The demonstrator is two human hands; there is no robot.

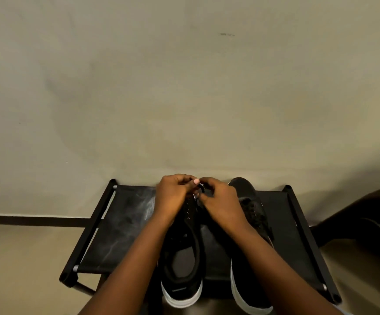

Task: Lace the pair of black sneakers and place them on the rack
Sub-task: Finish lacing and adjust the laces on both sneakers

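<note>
Head view, the only one you've got: both sneakers are already sitting on the rack (125,223), side by side, toes toward the wall (184,87), heels hanging toward you. So the "place on the rack" part looks pretty much covered, at least going by where they sit now.

The right shoe (250,214) looks laced to me. There's a bunched-up black lace over its tongue, though your right forearm covers a good chunk of it, so I can't swear it's finished.

The left shoe (184,251) is the one you're working on. Your left hand (173,196) and right hand (221,201) are meeting up near its toe end, knuckles almost touching. Both grips are clenched in a pinch on the lace (200,188); you can just make out a bit of black cord looping between your fingertips. The eyelets closer to you look bare, just a row of small dots down the flap with no crossings I can see, so my read is you're at the first holes with most of the lacing on this shoe left.

What's left, I'd guess: thread up the rest of the eyelets, tie off, then square both shoes on the rack.

A dark chair-like thing (366,214) sits off to the right, not in your way.
</note>
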